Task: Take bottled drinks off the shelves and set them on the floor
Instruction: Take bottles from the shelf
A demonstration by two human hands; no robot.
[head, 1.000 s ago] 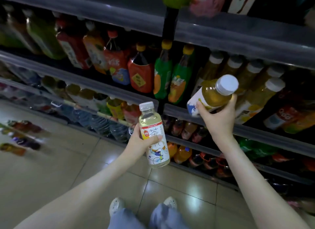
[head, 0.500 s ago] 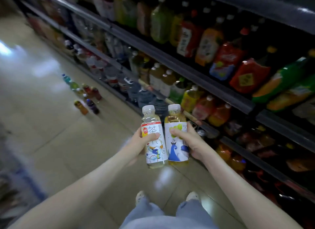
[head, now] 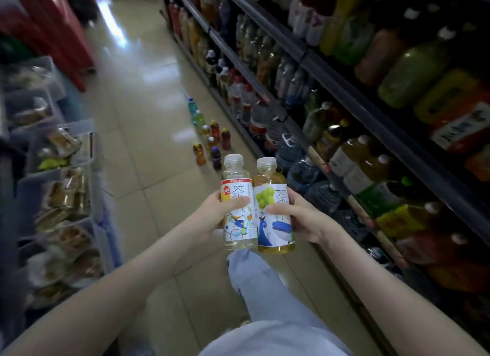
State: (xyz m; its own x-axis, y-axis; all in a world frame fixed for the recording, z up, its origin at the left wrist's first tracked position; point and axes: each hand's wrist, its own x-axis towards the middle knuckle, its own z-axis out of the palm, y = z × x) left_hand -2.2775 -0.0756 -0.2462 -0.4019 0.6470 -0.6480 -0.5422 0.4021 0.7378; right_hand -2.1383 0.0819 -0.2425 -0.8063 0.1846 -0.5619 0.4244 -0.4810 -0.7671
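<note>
Shop aisle w/ a shiny tan tile floor (head: 148, 148). Long dark shelves (head: 371, 119) run along the right, near to far. Left side: clear bins (head: 79, 143) of snack packs. Far left, sth big & red (head: 53, 32). Bright light spots (head: 114, 29) on the far tiles.

Both bare forearms reach fwd from the lower corners and meet in front of the body. L hand (head: 210, 215) grips the pale bottle (head: 240, 223) round its middle, L thumb (head: 237, 202) across the label, other fingers hidden behind. R hand (head: 302, 219) grips the yellow-green bottle (head: 275, 239) the same way, R thumb (head: 278, 209) across the label, fingertips curling round the far side. Bottles upright, side by side, touching. Wrists approx level. One leg in light-blue trousers (head: 262, 284) is out in front, below the hands.
</note>
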